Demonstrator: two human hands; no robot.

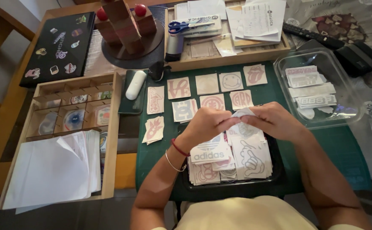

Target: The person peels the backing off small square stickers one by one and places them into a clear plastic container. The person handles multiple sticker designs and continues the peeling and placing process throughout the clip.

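Both hands meet over the near middle of the green cutting mat (330,157). The left hand (205,123) and the right hand (275,121) each pinch, with closed grip, an edge of one small white paper sticker sheet (242,113) held between them. Just below lies a black shallow tray (277,170) stacked with pink-printed sticker sheets (230,155). Farther away, single square stickers (207,91) lie in rows on the mat. A clear plastic tub (343,85) sits right; a wooden compartment box (111,127) with white paper sits left
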